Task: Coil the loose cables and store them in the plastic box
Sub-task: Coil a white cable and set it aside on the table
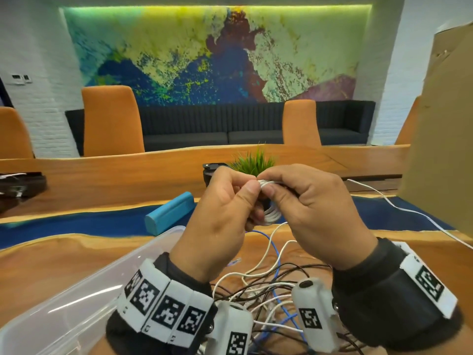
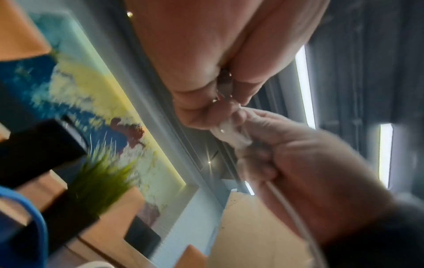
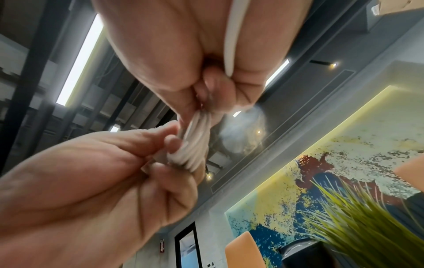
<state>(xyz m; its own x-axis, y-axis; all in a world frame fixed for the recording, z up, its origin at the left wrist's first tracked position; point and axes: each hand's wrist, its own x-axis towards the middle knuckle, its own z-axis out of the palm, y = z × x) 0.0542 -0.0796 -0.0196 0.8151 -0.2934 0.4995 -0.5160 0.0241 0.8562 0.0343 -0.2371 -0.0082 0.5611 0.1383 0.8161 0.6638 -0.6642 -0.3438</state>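
Both hands are raised above the table and meet on a small coil of white cable (image 1: 270, 213). My left hand (image 1: 230, 201) pinches the coil's top with thumb and forefinger, its other fingers curled behind the loops. My right hand (image 1: 302, 198) pinches the same coil (image 3: 195, 143) from the right, and a white strand (image 3: 231, 41) runs across its palm. The coil (image 2: 231, 134) looks blurred in the left wrist view. The cable's loose tail hangs down into a tangle of white, blue and black cables (image 1: 276, 285) on the table. The clear plastic box (image 1: 76, 303) stands at the lower left.
A turquoise case (image 1: 169, 213) lies beyond the box. A green potted plant (image 1: 253, 163) and a black device (image 1: 212, 172) stand behind my hands. A cardboard box (image 1: 445, 139) rises at the right, with a white cable (image 1: 409, 211) trailing beside it. Orange chairs line the far side.
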